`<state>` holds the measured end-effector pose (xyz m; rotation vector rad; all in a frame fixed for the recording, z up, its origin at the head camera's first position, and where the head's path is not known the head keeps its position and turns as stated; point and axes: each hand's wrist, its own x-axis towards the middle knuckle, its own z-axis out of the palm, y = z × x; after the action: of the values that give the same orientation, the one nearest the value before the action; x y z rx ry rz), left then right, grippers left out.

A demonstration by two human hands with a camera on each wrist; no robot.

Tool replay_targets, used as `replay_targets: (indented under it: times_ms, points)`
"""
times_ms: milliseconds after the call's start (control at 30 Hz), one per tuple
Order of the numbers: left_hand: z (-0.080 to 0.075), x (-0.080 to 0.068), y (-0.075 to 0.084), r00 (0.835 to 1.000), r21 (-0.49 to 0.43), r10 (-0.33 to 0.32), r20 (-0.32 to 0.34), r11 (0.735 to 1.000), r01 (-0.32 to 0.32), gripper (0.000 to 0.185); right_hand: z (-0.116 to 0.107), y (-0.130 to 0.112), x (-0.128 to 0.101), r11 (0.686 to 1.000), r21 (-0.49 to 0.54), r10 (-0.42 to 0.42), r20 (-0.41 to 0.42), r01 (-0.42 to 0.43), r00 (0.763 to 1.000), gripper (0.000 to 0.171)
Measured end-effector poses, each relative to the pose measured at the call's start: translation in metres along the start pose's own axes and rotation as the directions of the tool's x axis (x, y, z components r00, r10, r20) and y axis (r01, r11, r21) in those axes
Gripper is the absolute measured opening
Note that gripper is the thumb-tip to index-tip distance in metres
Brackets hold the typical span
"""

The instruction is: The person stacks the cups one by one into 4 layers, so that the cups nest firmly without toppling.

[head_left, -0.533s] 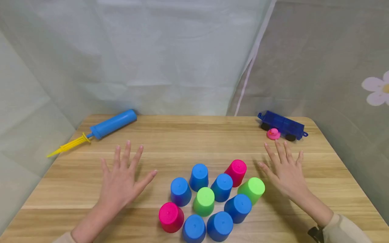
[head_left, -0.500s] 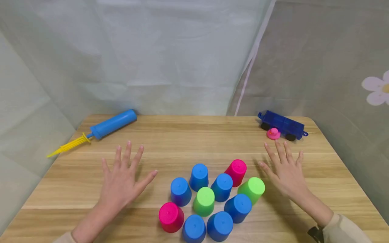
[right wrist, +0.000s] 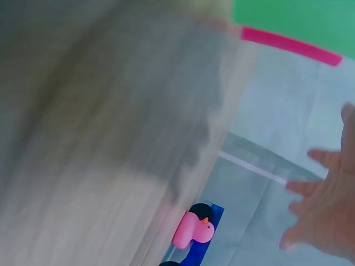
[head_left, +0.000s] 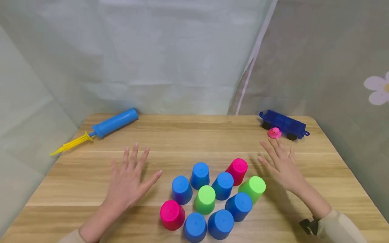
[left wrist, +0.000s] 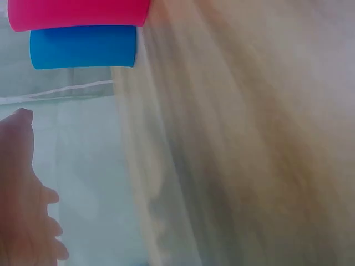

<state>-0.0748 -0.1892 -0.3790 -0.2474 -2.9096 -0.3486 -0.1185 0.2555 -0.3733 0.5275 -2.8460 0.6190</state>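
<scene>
Several cups in blue, green and pink stand upside down in a cluster at the front middle of the table. My left hand (head_left: pixel 127 184) hovers over the wood left of them, fingers spread, thumb pointing toward a blue cup (head_left: pixel 181 189). Closest on that side at the front is a pink cup (head_left: pixel 172 215). On the other side my right hand (head_left: pixel 284 168) is held above the table with its fingers spread, beside a green cup (head_left: pixel 253 189). Both hands hold nothing. In the right wrist view, the right hand (right wrist: pixel 324 205) shows apart from the green cup (right wrist: pixel 299 25).
A blue hand pump (head_left: pixel 115 122) with a yellow nozzle lies at the back left. A dark blue toy wagon (head_left: pixel 284 123) stands at the back right, a pink rubber duck (head_left: pixel 275 133) in front of it. Fabric sheets (head_left: pixel 182 60) hang behind the wooden table (head_left: pixel 188 135).
My left hand has shifted slightly right, toward the cups. My right hand has turned a little, its fingers leaning further left. The cups keep their places.
</scene>
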Motion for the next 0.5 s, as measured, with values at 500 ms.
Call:
replay_targets:
  times_ms: [500]
  points:
    - [-0.010, 0.078, 0.044, 0.901, -0.724, 0.341, 0.269, 0.688, -0.044, 0.067, -0.012, -0.009, 0.053, 0.772, 0.634, -0.386, 0.431, 0.030, 0.816, 0.062]
